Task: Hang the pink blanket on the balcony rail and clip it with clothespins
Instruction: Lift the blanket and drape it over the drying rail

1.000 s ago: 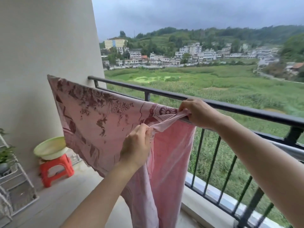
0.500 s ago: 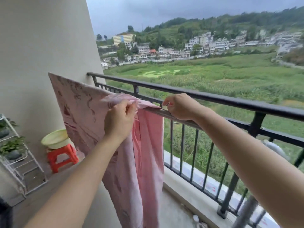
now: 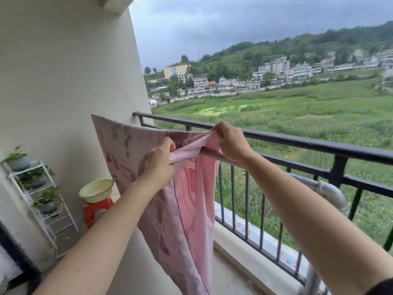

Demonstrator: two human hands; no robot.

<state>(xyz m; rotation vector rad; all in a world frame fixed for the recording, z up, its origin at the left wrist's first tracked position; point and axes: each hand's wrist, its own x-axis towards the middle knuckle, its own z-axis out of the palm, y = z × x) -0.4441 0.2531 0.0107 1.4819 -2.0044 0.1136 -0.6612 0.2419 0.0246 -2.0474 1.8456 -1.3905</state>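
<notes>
Single head-worn view, looking forward and down, close over balcony rail [image 3: 297,143], countryside beyond

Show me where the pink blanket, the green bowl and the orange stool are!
pink blanket [image 3: 187,209]: head view, on the hanging cloth below the hands.
green bowl [image 3: 96,190]: head view, inside its rim.
orange stool [image 3: 90,216]: head view, on its front leg.

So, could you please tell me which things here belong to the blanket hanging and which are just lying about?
In the job:
- blanket
- rail
- left hand, pinching the blanket
- right hand, pinching the blanket

Just about:
- basin
- red stool
- plant rack
</notes>
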